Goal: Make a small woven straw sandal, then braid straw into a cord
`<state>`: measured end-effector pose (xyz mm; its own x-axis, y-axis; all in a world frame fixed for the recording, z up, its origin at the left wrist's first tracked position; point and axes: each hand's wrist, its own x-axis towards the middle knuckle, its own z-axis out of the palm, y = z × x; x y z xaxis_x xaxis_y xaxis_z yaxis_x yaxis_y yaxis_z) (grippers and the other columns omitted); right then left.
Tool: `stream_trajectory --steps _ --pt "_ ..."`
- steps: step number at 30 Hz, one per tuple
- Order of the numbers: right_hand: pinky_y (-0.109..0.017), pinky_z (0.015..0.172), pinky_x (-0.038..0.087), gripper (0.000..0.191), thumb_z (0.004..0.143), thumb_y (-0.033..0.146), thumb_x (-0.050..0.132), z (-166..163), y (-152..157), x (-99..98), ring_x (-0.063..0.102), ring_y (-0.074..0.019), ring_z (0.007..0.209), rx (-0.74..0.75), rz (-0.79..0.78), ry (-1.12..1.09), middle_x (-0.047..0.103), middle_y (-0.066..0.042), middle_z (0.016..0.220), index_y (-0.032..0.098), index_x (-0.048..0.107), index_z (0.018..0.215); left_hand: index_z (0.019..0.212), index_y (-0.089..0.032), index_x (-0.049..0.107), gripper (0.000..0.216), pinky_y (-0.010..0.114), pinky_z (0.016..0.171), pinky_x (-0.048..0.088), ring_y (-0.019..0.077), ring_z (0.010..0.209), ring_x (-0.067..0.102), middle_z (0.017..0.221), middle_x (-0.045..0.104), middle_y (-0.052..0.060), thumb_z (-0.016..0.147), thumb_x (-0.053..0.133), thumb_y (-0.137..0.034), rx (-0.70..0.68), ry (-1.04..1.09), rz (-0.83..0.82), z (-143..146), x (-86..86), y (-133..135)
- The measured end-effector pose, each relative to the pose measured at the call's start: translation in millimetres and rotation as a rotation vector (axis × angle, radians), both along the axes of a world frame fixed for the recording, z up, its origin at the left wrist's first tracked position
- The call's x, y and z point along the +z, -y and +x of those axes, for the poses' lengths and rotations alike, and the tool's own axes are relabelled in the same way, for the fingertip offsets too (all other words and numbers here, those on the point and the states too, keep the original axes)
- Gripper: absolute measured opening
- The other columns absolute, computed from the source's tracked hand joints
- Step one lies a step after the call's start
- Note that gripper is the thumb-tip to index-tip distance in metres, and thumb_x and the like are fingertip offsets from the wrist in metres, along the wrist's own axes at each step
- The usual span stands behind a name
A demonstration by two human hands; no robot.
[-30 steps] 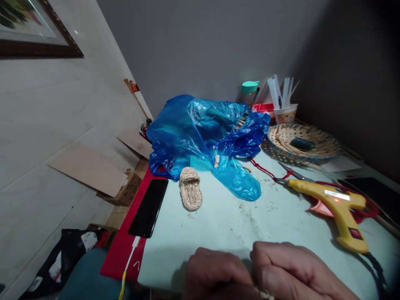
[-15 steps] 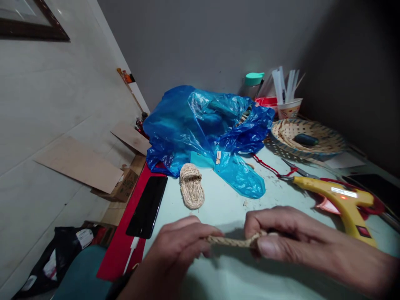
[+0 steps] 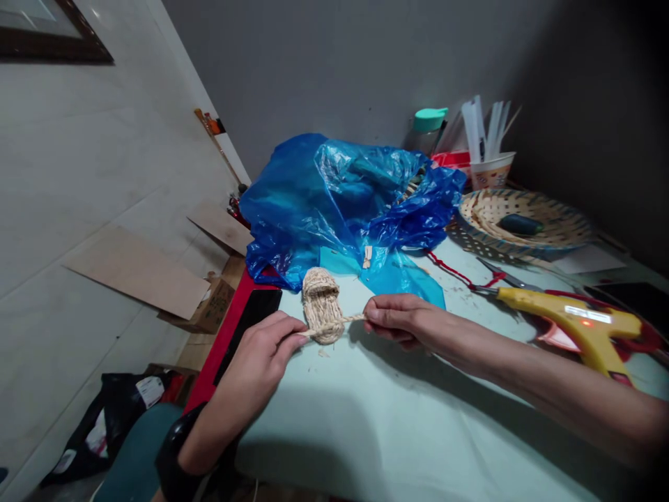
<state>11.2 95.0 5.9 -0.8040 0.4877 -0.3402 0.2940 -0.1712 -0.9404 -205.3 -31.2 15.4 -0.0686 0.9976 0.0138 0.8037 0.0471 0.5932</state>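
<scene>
A thin braided straw cord [image 3: 351, 318] is stretched between my two hands, over the toe-to-heel sole of a small woven straw slipper [image 3: 320, 300] on the table. My left hand [image 3: 272, 345] pinches the cord's left end between thumb and fingers. The other end goes into my right hand [image 3: 397, 319], whose fingers are curled closed on it. The cord crosses the lower part of the slipper; whether it touches the slipper I cannot tell. A black phone [image 3: 245, 335] lies partly hidden behind my left hand.
A large blue plastic bag [image 3: 324, 202] lies at the back. To the right are a yellow glue gun [image 3: 569, 321], scissors [image 3: 506, 275], red cord [image 3: 444, 268] and a woven basket [image 3: 569, 233] holding a dark oval object [image 3: 521, 224]. Straw scraps lie on the pale table [image 3: 376, 418].
Both hands have moved forward and left, away from me, bringing the cord over the slipper. They are farther apart, and more of the cord shows pulled straight.
</scene>
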Motion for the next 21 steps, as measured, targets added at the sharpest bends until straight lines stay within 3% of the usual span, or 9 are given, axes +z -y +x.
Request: stream_trajectory --steps 3,7,10,13,18,21 --pt "-0.024 0.056 0.03 0.029 0.092 0.038 0.05 2.0 -7.7 -3.5 0.041 -0.011 0.061 0.161 0.325 0.013 0.05 0.001 0.067 0.016 0.058 0.076 0.089 -0.018 0.069 0.02 0.03 0.075 0.043 0.0181 0.085 0.055 0.089 0.064 0.005 0.091 0.05 -0.018 -0.057 -0.153 0.047 -0.6 -6.2 -1.0" --pt "-0.028 0.071 0.038 0.028 0.097 0.035 0.045 2.8 -12.2 -6.2 0.055 -0.0174 0.08 0.266 0.747 -0.002 0.066 -0.003 0.086 0.02 0.068 0.095 0.087 -0.017 0.071 0.023 0.032 0.072 0.041 0.0192 0.083 0.051 0.084 0.063 0.006 0.09 0.049 -0.011 -0.138 -0.354 0.164 -3.8 -8.1 -2.2" --pt "-0.03 0.075 0.039 0.028 0.098 0.032 0.043 -3.8 -12.4 -8.4 0.057 -0.0199 0.089 0.301 0.881 -0.039 0.068 -0.007 0.096 0.019 0.068 0.102 0.088 -0.018 0.071 0.026 0.036 0.079 0.041 0.02 0.088 0.051 0.085 0.063 0.006 0.089 0.047 -0.007 -0.209 -0.402 0.236 -7.6 -7.6 -6.2" --pt "-0.029 0.073 0.038 0.025 0.099 0.029 0.043 -13.5 -16.0 -12.1 0.057 -0.0192 0.085 0.306 0.927 -0.052 0.068 -0.007 0.093 0.018 0.066 0.102 0.087 -0.02 0.07 0.026 0.042 0.089 0.038 0.0215 0.096 0.049 0.09 0.062 0.006 0.089 0.048 -0.007 -0.277 -0.463 0.292 -9.8 -7.2 -11.5" --pt "-0.033 0.078 0.032 0.018 0.095 0.027 0.052 -24.1 -24.8 -20.5 0.052 -0.0203 0.09 0.275 1.153 -0.07 0.066 -0.005 0.095 0.021 0.069 0.093 0.08 -0.022 0.071 0.03 0.037 0.069 0.031 0.0215 0.08 0.041 0.079 0.053 0.005 0.091 0.045 -0.012 -0.175 -0.725 0.319 -5.5 -7.1 -15.3" --pt "-0.036 0.08 0.026 0.016 0.092 0.028 0.057 -27.2 -23.4 -20.0 0.047 -0.0222 0.096 0.206 1.318 -0.043 0.062 -0.005 0.1 0.025 0.072 0.086 0.082 -0.021 0.069 0.029 0.035 0.064 0.027 0.0212 0.075 0.039 0.075 0.052 0.005 0.092 0.044 -0.012 -0.186 -0.798 0.301 -1.7 -7.5 -15.2"
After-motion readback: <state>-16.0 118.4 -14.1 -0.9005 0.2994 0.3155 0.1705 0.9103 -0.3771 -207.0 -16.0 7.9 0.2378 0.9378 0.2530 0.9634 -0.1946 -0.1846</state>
